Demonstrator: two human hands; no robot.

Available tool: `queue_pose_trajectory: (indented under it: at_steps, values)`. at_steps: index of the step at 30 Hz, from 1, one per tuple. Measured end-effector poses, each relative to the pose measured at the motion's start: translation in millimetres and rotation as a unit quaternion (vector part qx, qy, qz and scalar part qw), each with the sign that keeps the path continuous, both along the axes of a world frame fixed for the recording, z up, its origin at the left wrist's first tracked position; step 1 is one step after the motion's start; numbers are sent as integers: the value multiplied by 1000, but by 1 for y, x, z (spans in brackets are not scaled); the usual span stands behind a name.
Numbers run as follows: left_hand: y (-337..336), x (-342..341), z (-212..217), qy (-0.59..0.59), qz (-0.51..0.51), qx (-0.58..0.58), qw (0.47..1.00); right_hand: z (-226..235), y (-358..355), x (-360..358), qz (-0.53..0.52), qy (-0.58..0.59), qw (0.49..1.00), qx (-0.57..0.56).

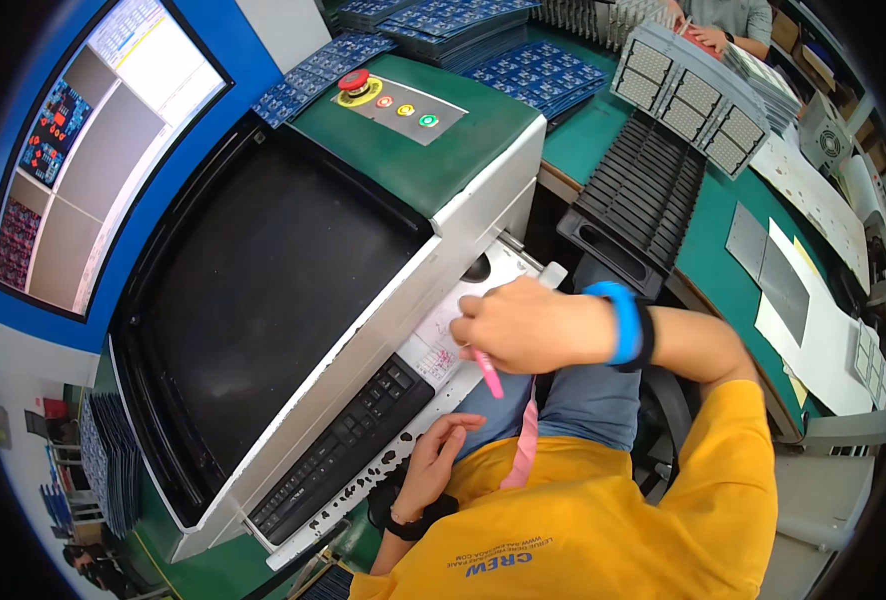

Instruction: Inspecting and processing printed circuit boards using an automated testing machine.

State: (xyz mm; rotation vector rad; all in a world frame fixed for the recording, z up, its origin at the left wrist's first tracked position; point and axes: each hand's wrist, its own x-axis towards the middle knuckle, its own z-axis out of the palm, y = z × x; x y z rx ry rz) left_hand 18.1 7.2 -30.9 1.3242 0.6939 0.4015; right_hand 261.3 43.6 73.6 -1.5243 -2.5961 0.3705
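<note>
My right hand (pixel 528 325), with a blue band at the wrist, is closed around a slim pink pen-like tool (pixel 488 374) whose end points down toward my lap. Motion blurs the hand slightly, and its grip hides the tool's upper part. Below it is the pull-out tray (pixel 508 262) of a green and white machine. Nearest the hand on that tray are a dark mouse (pixel 477 268) and a paper with pink marks (pixel 441 350). My left hand (pixel 435 460) rests by the tray's front edge, fingers apart and holding nothing. Beside it lies a black keyboard (pixel 343 445).
The machine's dark recessed top (pixel 273 310) fills the left, below a monitor (pixel 103 140). A red emergency button (pixel 354 82) sits on its green panel. Blue circuit board stacks (pixel 453 30), a black slotted rack (pixel 635 200) and a grey tray (pixel 691 95) stand rightward. A co-worker's hand (pixel 708 38) shows.
</note>
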Motion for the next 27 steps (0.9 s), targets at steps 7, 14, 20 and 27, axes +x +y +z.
queue_pose_trajectory:
  at_steps: [7, 14, 20, 27]
  values:
    - [-9, 7, -12, 50, 47, 86, 994, -86, 31, -2, -43, -7, 992, 117]
    - [-7, 5, -19, 83, 86, 156, 981, 65, 5, 61, -149, -79, 983, 78]
    - [-2, 16, -4, 131, 75, 174, 973, 62, 81, 181, -346, -162, 901, 205]
    - [12, 16, -7, 128, 78, 198, 969, 17, 111, 215, -231, -33, 968, 91]
